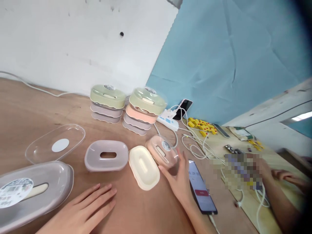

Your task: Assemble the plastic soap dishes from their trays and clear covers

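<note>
My left hand (85, 206) lies flat on the wooden table (29, 113), fingers stretched out and empty, just right of a clear lidded box (31, 190) with a round label. My right hand (179, 180) reaches to a pink box with a clear lid (162, 151); its fingers touch the box's near side without closing round it. A cream tray (143, 167) lies just left of that hand. A grey tray (106, 156) with an oval slot sits further left.
A clear lid (56, 143) lies at the left. Two stacks of coloured boxes (126, 109) stand near the wall. A phone (201, 190) on a cable lies right of my hand. Power strip (167, 119), white cables and yellow pieces (202, 126) lie beyond. Another person's arm (280, 191) rests at the right.
</note>
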Demonstrator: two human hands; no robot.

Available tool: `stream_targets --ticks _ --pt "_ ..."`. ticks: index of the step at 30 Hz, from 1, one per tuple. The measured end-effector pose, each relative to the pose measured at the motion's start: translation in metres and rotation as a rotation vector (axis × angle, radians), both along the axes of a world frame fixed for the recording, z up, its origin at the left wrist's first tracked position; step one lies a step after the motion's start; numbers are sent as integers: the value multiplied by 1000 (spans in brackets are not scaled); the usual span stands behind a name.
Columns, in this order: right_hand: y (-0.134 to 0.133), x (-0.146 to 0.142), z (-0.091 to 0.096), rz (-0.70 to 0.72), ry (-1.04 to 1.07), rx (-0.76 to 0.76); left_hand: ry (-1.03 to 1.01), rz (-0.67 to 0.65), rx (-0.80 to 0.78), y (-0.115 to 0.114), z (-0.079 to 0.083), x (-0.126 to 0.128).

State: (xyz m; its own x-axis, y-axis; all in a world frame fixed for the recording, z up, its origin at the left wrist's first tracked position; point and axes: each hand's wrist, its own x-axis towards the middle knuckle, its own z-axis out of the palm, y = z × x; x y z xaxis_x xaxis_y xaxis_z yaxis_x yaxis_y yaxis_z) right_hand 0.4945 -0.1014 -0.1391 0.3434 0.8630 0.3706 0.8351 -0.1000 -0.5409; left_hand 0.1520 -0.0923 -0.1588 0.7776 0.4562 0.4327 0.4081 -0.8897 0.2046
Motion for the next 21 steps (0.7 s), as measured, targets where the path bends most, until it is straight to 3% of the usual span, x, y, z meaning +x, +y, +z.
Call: stream_targets --ticks 3,6,10,16,21 --pt "-11 -15 7 103 -224 140 -2 -9 15 1 -1 0" --pt "-21 -42 14 345 -329 196 6 -13 25 1 -1 1" --pt "-25 -74 17 559 -311 113 9 48 23 1 6 -1" --pt "-22 -80 20 770 -272 133 -47 129 8 6 24 -5" --pt "-38 -89 -2 962 -285 238 22 187 37 10 28 -5"
